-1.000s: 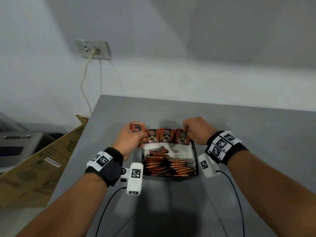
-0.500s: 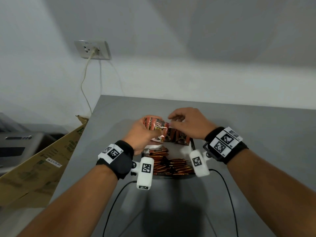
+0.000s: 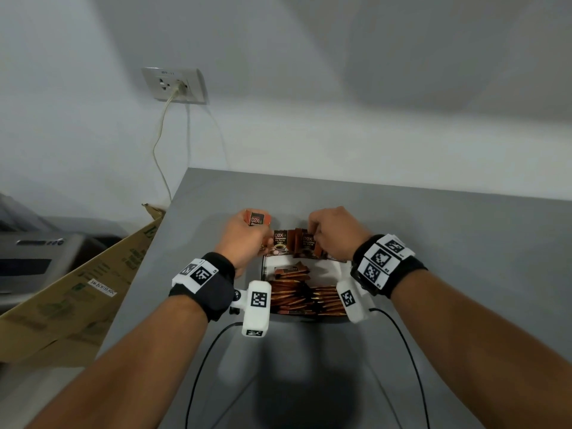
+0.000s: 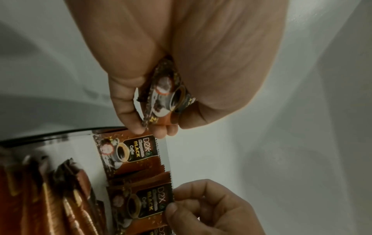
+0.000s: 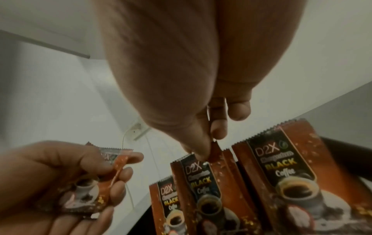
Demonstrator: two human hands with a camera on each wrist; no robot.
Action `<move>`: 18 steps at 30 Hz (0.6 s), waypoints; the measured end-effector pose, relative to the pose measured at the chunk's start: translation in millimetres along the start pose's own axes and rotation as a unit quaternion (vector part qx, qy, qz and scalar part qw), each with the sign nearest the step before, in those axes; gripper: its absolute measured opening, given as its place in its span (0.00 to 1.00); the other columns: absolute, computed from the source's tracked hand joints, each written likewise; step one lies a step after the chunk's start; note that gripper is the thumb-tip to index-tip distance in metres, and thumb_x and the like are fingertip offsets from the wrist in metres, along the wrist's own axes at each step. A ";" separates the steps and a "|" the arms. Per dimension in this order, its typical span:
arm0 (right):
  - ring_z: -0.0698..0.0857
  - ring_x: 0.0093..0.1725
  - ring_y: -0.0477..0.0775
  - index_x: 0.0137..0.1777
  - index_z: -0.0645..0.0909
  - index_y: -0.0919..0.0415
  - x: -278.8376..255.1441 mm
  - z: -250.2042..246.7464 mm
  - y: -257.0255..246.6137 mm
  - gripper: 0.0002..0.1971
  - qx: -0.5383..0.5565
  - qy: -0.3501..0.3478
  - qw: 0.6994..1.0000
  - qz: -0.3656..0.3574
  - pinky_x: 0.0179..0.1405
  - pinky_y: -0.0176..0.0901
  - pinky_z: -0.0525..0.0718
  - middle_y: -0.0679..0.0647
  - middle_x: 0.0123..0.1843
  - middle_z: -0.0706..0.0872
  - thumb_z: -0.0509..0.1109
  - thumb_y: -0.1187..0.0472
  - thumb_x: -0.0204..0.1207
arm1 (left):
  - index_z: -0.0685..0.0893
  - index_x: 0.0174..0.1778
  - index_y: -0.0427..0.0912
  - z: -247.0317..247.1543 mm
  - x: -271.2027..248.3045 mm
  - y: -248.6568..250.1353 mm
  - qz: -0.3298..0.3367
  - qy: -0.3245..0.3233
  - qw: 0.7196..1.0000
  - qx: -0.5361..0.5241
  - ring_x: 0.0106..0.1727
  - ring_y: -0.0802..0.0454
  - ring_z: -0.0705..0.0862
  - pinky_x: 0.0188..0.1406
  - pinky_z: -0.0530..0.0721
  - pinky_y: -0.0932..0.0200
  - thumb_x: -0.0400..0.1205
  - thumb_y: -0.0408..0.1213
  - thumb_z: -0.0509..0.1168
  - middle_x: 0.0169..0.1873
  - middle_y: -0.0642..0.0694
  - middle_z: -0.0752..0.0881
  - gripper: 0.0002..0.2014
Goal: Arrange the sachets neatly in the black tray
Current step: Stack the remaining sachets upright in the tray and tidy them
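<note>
Sachets (image 3: pixel 282 245) upright in black tray (image 3: pixel 263 267) | left grip (image 3: pixel 244 239) clutches one sachet (image 3: pixel 255 217) — right grip (image 3: pixel 332 233) pinches a standing sachet's (image 5: pixel 216 152) top

Wrist cameras and forearms hide most of the black tray (image 3: pixel 263 267). The packed sachets (image 4: pixel 60 198) blur in the left wrist view; their print seems unreadable.

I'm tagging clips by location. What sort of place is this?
Probably an office or storeroom corner: a plain grey table against a bare white wall, a wall socket with a cable plugged in, and a cardboard box beside a grey machine.
</note>
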State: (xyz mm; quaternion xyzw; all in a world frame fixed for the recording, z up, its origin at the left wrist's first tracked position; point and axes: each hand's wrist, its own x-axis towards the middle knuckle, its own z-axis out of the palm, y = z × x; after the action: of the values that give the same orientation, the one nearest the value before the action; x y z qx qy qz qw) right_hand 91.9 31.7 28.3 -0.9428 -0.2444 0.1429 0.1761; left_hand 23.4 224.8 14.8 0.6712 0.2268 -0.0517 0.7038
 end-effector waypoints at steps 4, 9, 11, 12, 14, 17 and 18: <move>0.85 0.43 0.58 0.50 0.84 0.56 3.3 8.3 0.1 0.13 -0.034 -0.009 0.999 0.004 0.39 0.48 0.85 0.55 0.47 0.86 0.62 0.73 0.79 | 0.79 0.56 0.43 -2.6 -2.0 -3.0 0.000 -0.001 1.000 0.010 0.35 0.52 0.83 0.31 0.85 0.60 0.80 0.23 0.65 0.43 0.40 0.84 0.13; 0.84 0.40 0.59 0.48 0.83 0.58 5.0 10.9 1.0 0.14 -0.057 0.004 0.998 -0.002 0.36 0.46 0.82 0.56 0.43 0.84 0.60 0.76 0.76 | 0.80 0.54 0.44 -3.6 -2.7 -7.6 0.006 -0.002 1.000 0.031 0.39 0.48 0.83 0.35 0.84 0.57 0.79 0.23 0.66 0.42 0.38 0.85 0.12; 0.84 0.39 0.60 0.47 0.83 0.59 4.9 11.5 1.6 0.14 -0.062 0.008 0.998 -0.005 0.36 0.46 0.82 0.57 0.42 0.85 0.60 0.76 0.76 | 0.80 0.55 0.44 -2.9 -3.2 -8.1 0.001 -0.003 1.000 0.027 0.38 0.50 0.83 0.33 0.84 0.58 0.80 0.23 0.65 0.42 0.39 0.85 0.13; 0.84 0.39 0.59 0.47 0.83 0.59 4.4 11.3 1.5 0.13 -0.064 0.009 0.998 -0.005 0.36 0.46 0.82 0.57 0.42 0.85 0.60 0.76 0.76 | 0.80 0.55 0.44 -2.8 -3.1 -8.3 0.000 -0.003 1.000 0.027 0.38 0.51 0.83 0.33 0.84 0.58 0.80 0.23 0.65 0.42 0.39 0.85 0.13; 0.83 0.40 0.59 0.48 0.83 0.59 3.1 10.7 0.7 0.13 -0.066 0.012 0.998 -0.006 0.36 0.46 0.81 0.57 0.42 0.85 0.60 0.75 0.77 | 0.80 0.56 0.43 -2.6 -3.0 -8.3 -0.001 -0.007 1.000 0.030 0.38 0.51 0.83 0.34 0.84 0.57 0.79 0.23 0.65 0.43 0.39 0.85 0.14; 0.83 0.42 0.59 0.50 0.83 0.59 1.7 8.9 -0.8 0.12 -0.068 0.016 0.998 -0.005 0.35 0.44 0.78 0.57 0.45 0.85 0.61 0.74 0.78 | 0.80 0.55 0.43 -1.4 -3.0 -8.3 0.000 -0.009 1.000 0.029 0.37 0.51 0.83 0.34 0.83 0.58 0.79 0.22 0.64 0.42 0.39 0.85 0.14; 0.83 0.42 0.59 0.50 0.83 0.59 1.4 8.2 -1.5 0.12 -0.068 0.019 0.997 -0.004 0.34 0.44 0.76 0.56 0.45 0.85 0.61 0.73 0.78 | 0.80 0.55 0.43 -1.0 -3.1 -8.0 -0.001 -0.009 1.000 0.029 0.37 0.51 0.83 0.34 0.83 0.58 0.79 0.22 0.64 0.42 0.39 0.85 0.14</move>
State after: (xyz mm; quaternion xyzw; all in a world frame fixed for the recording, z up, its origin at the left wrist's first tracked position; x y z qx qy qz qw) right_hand 89.5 35.8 21.4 -0.9541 -0.2542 0.1075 0.1166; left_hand 17.4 224.3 8.6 0.6908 0.2192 -0.0647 0.6860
